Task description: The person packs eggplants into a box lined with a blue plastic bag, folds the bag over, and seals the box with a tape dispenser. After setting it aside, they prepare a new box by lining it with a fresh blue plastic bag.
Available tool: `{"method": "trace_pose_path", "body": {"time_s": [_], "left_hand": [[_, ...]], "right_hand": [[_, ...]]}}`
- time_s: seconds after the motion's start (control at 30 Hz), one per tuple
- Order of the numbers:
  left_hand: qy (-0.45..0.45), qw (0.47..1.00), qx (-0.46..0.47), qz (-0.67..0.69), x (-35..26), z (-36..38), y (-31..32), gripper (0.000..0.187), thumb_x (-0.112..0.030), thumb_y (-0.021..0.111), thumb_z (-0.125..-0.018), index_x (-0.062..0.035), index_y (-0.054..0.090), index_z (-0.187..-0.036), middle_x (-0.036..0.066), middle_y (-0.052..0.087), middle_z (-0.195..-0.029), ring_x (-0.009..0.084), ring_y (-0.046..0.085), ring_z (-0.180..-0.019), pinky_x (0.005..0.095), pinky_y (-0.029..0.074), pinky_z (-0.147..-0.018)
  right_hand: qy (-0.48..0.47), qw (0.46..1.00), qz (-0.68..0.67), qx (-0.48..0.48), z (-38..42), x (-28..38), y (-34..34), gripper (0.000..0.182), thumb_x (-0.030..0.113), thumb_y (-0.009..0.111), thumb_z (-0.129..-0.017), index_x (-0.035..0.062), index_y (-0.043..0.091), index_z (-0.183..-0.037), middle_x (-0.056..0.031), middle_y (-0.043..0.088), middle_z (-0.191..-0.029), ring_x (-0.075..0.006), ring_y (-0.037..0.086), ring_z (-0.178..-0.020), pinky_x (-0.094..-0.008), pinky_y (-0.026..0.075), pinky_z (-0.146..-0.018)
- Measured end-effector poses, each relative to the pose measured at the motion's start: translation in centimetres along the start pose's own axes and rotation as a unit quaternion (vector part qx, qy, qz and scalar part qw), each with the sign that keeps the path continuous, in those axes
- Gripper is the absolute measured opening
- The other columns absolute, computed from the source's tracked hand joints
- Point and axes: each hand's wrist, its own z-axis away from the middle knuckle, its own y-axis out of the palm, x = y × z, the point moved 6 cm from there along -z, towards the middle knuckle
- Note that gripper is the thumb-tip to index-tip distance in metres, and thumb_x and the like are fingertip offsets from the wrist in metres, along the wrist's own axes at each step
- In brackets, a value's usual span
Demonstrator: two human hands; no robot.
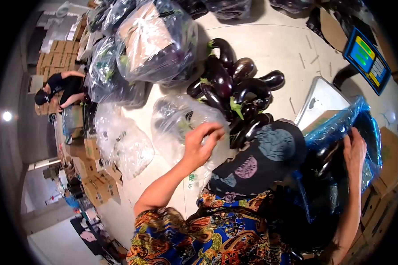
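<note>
Patterned fabric in blue, orange and yellow fills the bottom of the view, a shirt [216,234] worn by a person bending forward under a dark cap [261,159] with pale round patches; any writing on the patches is too blurred to read. It cannot be told for certain whose the two bare arms are, though they reach out on either side of this person. The left hand [199,143] has its grip pinched shut on the thin, crinkled film of a clear plastic bag [177,128] lying on the pale floor [287,44]. The right hand [354,150] rests with fingers curled over the rim of a blue plastic bag [340,132]; glossy dark eggplants show inside it.

Just beyond the clear bag lies a loose pile of eggplants [234,84], smooth, purple-black, with green stems. Farther out stand bulging clear sacks [157,39] of produce. A scale [367,59] with a blue and yellow-green panel sits at the upper right, its figures unreadable. Brown cardboard boxes [97,185] lie at the left, near another person [62,88] crouching in dark clothes.
</note>
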Motion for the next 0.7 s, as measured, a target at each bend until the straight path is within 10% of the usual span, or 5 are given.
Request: {"method": "trace_pose_path", "body": {"time_s": [0.17,0.27,0.43,0.63,0.7], "left_hand": [[-0.298,0.954,0.011,-0.004,18.9,8.9,-7.9,0.03,-0.002,0.052,-0.089,0.0008,0.054,-0.119,0.004,0.062,-0.092,0.0126,0.061,-0.082,0.0242,0.05,-0.077],[-0.096,0.97,-0.185,-0.124,30.7,9.5,-14.2,0.036,-0.01,0.058,-0.082,0.0008,0.06,-0.117,0.012,0.069,-0.096,0.0225,0.066,-0.082,0.032,0.051,-0.074],[-0.143,0.883,-0.275,-0.352,32.4,2.9,-26.1,0.018,-0.016,0.054,-0.086,-0.0021,0.066,-0.086,0.016,0.067,-0.078,0.0299,0.063,-0.075,0.044,0.047,-0.066],[-0.329,0.863,-0.265,-0.277,34.8,0.2,-19.8,0.03,-0.021,0.059,-0.083,-0.0046,0.065,-0.108,0.016,0.065,-0.114,0.0335,0.059,-0.109,0.0446,0.044,-0.094],[-0.164,0.838,-0.249,-0.456,33.5,-0.3,-16.6,0.047,-0.035,0.06,-0.085,-0.001,0.06,-0.117,0.018,0.06,-0.124,0.0334,0.054,-0.119,0.043,0.04,-0.101]], "right_hand": [[0.002,0.992,-0.126,-0.01,0.6,6.6,-1.5,0.022,0.02,0.057,-0.094,0.002,0.065,-0.104,-0.0122,0.068,-0.092,-0.0211,0.062,-0.081,-0.0332,0.05,-0.077],[-0.073,0.984,-0.159,-0.038,1.4,10.8,-1.9,0.02,0.02,0.059,-0.094,0.0026,0.067,-0.099,-0.0085,0.065,-0.082,-0.015,0.058,-0.073,-0.0286,0.048,-0.069],[-0.068,0.977,-0.203,-0.006,1.9,13.8,-2.2,0.02,0.019,0.059,-0.094,0.0009,0.067,-0.098,-0.0056,0.064,-0.08,-0.0129,0.056,-0.07,-0.0271,0.047,-0.066],[-0.062,0.975,-0.212,0.042,2.1,14.8,-0.1,0.018,0.015,0.061,-0.092,-0.0016,0.065,-0.098,-0.0067,0.065,-0.079,-0.0128,0.057,-0.071,-0.0277,0.047,-0.066],[-0.071,0.977,-0.193,0.059,2.6,15.3,0.3,0.017,0.012,0.061,-0.091,-0.0027,0.065,-0.098,-0.0089,0.066,-0.08,-0.0142,0.059,-0.073,-0.0284,0.048,-0.069]]}}
